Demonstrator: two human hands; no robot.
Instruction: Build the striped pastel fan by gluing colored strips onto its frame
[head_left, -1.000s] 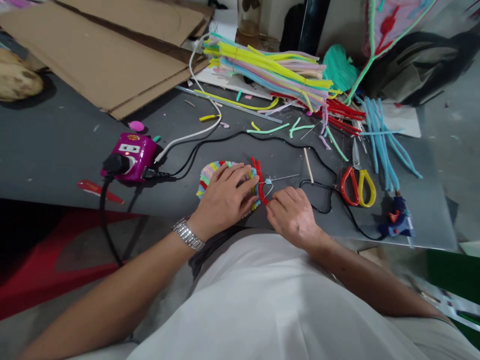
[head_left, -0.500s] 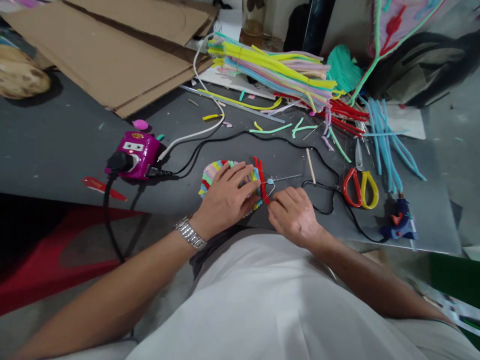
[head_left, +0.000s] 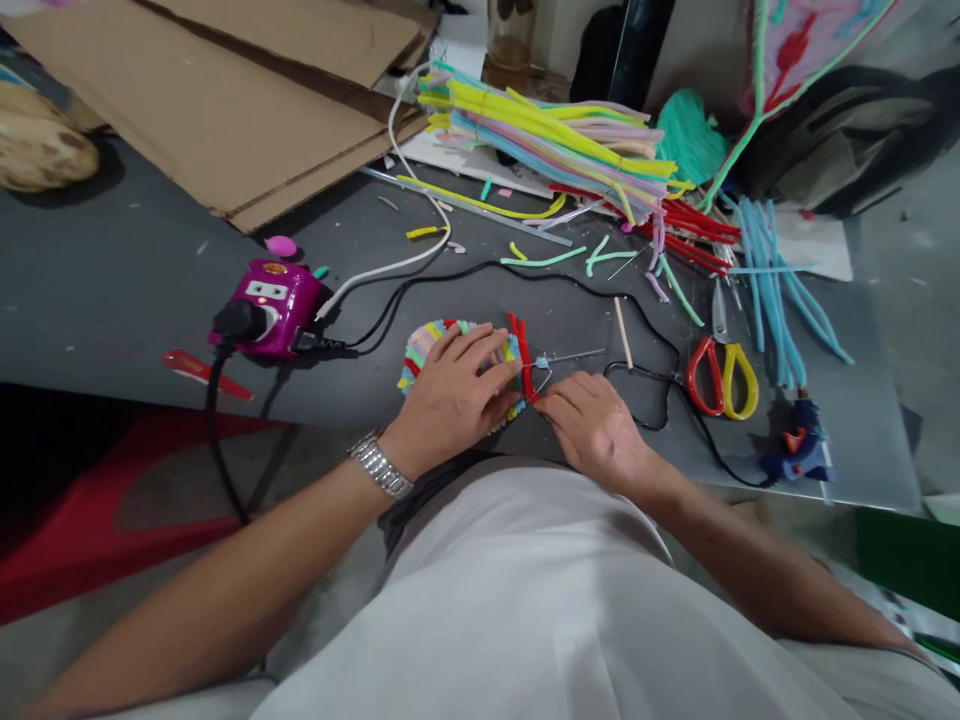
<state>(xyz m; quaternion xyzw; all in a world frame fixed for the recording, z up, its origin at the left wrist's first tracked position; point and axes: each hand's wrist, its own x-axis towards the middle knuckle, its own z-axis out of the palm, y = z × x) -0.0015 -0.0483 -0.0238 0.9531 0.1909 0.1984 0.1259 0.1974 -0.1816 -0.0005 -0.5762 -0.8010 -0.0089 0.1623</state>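
Note:
My left hand presses flat on a small oval mat of multicoloured pipe cleaners, covering most of it. A red pipe cleaner stands bent at the mat's right edge, with a thin metal wire loop and a needle-like rod beside it. My right hand lies just right of these, its fingertips at the lower end of the red pipe cleaner. Its grip there is partly hidden by the fingers.
A dark grey work board holds a magenta power socket, black and white cables, a blue glue gun, red-and-yellow scissors, and bundles of coloured pipe cleaners. Cardboard sheets lie at the far left.
My right hand has drawn slightly right and its fingers have flattened. The left hand stays on the mat. The whole view has shifted a little as my head moved.

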